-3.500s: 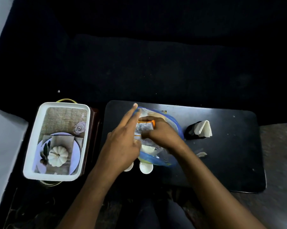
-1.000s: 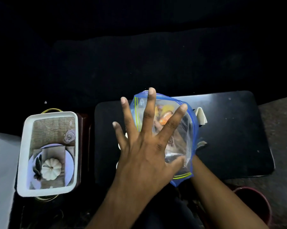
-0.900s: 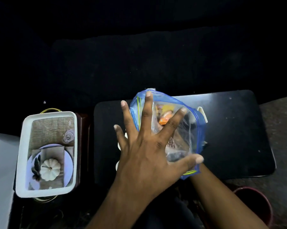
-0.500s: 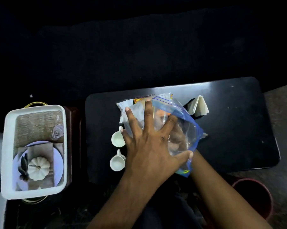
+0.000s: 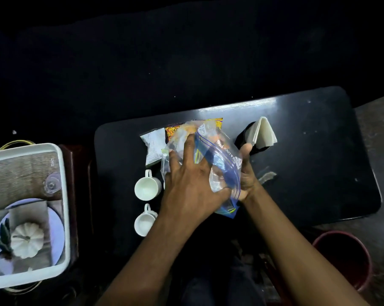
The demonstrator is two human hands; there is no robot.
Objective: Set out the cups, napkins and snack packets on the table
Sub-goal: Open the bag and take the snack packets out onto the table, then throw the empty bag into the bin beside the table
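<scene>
A clear zip bag with a blue edge sits between my two hands over the black table. My left hand lies flat on top of it with fingers spread. My right hand grips its right side from below, thumb up. A white snack packet and an orange-yellow packet lie on the table just beyond the bag. Two white cups stand to the left of my left hand. Folded white napkins stand in a black holder at the right.
A white framed tray with a plate, a small white pumpkin and a glass rests on a dark red stand at the left. A dark red bucket stands on the floor at the lower right. A dark sofa lies behind the table.
The bag has come down from upright to low over the table. Two snack packets now lie beyond it, and my left hand presses onto the bag.
</scene>
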